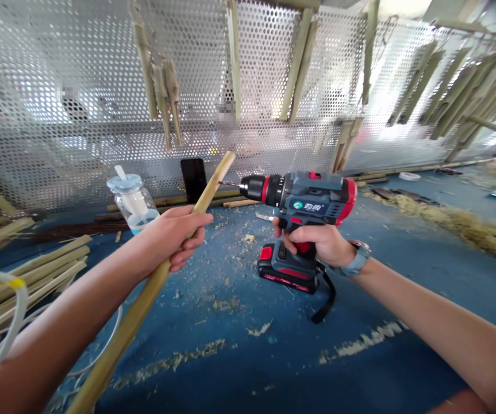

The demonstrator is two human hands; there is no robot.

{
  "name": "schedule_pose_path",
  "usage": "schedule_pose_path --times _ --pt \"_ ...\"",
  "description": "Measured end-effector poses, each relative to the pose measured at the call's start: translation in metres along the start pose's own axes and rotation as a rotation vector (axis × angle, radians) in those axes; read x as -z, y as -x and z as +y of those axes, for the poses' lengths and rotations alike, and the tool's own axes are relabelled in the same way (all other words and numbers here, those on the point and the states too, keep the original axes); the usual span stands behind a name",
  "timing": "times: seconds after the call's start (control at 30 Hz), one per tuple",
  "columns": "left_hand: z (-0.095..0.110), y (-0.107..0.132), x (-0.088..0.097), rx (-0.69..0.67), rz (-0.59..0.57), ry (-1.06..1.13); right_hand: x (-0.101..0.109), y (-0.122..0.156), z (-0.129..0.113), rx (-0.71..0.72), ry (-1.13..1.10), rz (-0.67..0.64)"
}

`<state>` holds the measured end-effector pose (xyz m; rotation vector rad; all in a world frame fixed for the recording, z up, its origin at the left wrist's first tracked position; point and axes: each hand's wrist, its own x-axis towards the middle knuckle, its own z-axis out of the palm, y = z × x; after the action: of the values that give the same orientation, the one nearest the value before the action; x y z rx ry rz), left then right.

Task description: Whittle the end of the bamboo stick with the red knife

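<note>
My left hand point(172, 238) is closed around a long bamboo stick point(144, 307), which slants up and away from me. My right hand point(312, 241) grips the handle of a blue-grey and red cordless drill point(299, 201), with a black and red battery pack point(286, 270) at its base. The thin drill bit point(229, 184) points left, its tip at or very near the upper part of the stick. A black wrist strap dangles below the battery. A smartwatch point(358, 259) sits on my right wrist.
A bundle of bamboo strips point(23, 287) and a white cable point(15, 305) lie at left. A plastic bottle point(133, 201) and a black phone point(193, 181) stand at the back, before a perforated metal screen point(75, 149) hung with bamboo pieces. Shavings litter the blue surface point(230, 345).
</note>
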<state>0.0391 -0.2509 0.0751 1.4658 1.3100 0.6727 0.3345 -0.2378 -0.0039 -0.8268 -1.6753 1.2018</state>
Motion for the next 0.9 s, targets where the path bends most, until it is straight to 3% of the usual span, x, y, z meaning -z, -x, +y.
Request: schedule_pose_path --times 0.37,0.57,0.77,0.9 --pt "-0.004 -0.002 0.005 0.016 -0.042 -0.009 0.006 0.003 0.009 0.049 0.030 -0.031" --pt "-0.001 -0.001 0.002 0.025 -0.012 -0.029 0.005 0.002 0.004 0.043 0.066 -0.031" --pt "-0.001 -0.004 0.004 0.033 0.068 -0.065 -0.008 0.006 -0.007 0.013 0.100 0.038" --pt "-0.001 -0.004 0.006 0.031 0.048 -0.058 -0.004 0.005 -0.003 0.010 0.045 0.018"
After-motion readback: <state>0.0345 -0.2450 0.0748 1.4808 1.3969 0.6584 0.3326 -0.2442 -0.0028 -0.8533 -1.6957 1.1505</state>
